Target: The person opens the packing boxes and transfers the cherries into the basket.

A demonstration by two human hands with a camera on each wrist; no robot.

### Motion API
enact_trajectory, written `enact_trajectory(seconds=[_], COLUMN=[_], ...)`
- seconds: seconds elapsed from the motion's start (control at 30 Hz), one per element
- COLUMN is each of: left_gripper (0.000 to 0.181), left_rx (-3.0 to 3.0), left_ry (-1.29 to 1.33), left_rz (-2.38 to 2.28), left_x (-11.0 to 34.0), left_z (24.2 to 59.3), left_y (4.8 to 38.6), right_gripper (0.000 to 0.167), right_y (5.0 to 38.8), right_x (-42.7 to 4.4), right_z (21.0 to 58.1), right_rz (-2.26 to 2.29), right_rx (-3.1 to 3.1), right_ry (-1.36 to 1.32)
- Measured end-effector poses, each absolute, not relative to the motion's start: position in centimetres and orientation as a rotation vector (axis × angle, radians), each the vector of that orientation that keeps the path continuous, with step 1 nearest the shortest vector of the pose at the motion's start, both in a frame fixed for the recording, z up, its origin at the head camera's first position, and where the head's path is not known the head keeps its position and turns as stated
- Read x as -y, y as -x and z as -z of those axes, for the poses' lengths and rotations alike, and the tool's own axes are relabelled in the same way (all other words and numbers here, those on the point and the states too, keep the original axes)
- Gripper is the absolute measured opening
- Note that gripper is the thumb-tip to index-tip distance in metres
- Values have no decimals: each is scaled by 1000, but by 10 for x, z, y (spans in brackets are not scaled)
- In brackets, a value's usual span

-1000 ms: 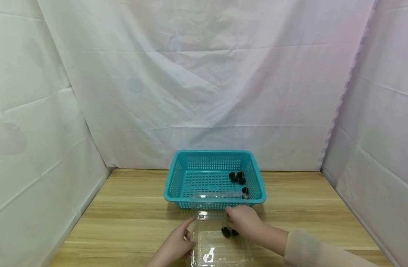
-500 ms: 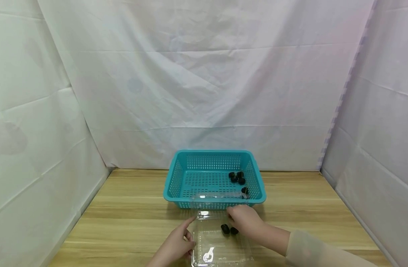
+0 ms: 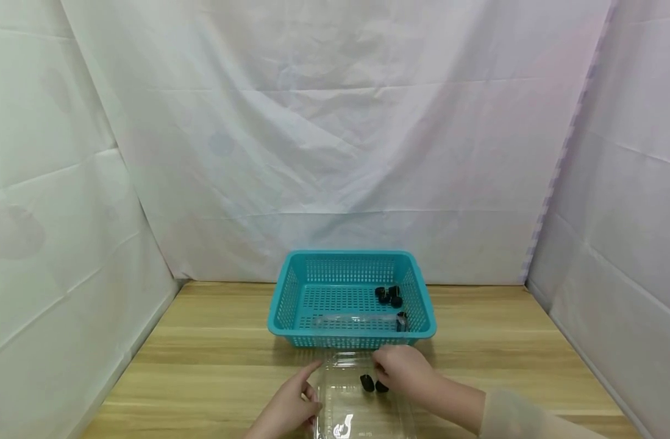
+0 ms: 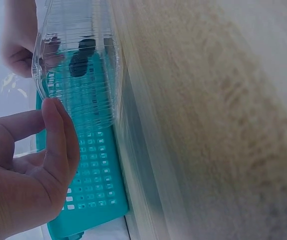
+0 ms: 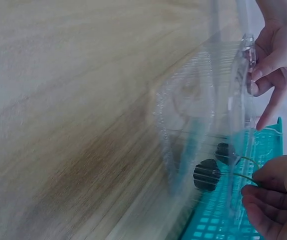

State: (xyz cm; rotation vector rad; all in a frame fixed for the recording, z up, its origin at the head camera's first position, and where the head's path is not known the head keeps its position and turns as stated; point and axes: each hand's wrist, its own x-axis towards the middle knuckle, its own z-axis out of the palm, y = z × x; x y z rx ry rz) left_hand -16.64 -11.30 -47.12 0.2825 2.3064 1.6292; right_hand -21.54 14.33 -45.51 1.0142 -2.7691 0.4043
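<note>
In front of the basket stands a clear plastic clamshell box [image 3: 342,405] with its lid raised toward the back. My left hand [image 3: 288,399] holds the box's left rim; in the left wrist view its fingertips [image 4: 51,107] pinch the edge. Over the right side of the box, my right hand [image 3: 405,369] pinches thin green stems [image 5: 241,176]. Two dark, knobbly, berry-like fruits [image 5: 207,175] hang from these stems inside the box, seen through its clear wall in the right wrist view. Whether they touch the box floor I cannot tell.
A turquoise perforated basket [image 3: 277,305] sits behind the box, with several dark fruits [image 3: 388,297] at its right side. The raised lid overlaps its front rim. White cloth [image 3: 335,152] hangs around the wooden table [image 3: 214,341].
The two dark fruits have shifted slightly left in the box with my right hand. My left hand keeps its hold on the rim. The head view has tilted a little.
</note>
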Motion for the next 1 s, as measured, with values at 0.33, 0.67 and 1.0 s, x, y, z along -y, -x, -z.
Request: enact_trajectory(seconds=[0.33,0.67,1.0], left_gripper=[75,72,70], left_rx=[-2288,-2274,-2299], left_ry=[-259,-287,-277], left_rz=[-1635,-1672,-1654], left_x=[112,114,115], left_z=[473,475,475], left_y=[168,167,169], right_gripper=[12,9,13], right_y=[209,203,199], right_x=[-148,-152,-160], right_z=[443,421,390], right_rz=[-548,-675,-796], right_rx=[2694,2602,2568], right_ry=[-1090,-1096,-1073])
